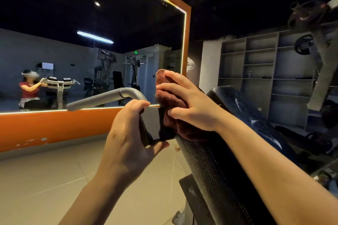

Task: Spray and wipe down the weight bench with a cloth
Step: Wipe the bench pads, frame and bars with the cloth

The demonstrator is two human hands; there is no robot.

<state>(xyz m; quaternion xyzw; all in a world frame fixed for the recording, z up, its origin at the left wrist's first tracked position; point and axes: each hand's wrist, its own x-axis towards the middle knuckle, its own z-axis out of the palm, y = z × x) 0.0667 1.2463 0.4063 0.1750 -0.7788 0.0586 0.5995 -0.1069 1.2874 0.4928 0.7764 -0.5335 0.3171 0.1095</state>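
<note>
Right now the right hand (190, 100) presses the reddish-brown cloth (170, 95) with spread fingers against the top end of the bench pad (219, 170). The pad's long axis runs from that end back toward the person, probably the wiping direction. Just left of the pad, the left hand (128, 133) grips a dark frame bracket (146, 133), likely bracing.

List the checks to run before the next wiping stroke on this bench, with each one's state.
1. Cloth in right hand: ok, fingers spread over it.
2. Cloth on the bench pad: ok, at its top end.
3. Left hand steadying the bench: ok, gripping a dark part beside the grey handle.
4. Pad sprayed: cannot tell.
5. Spray bottle within reach: cannot tell, not in view.
</note>
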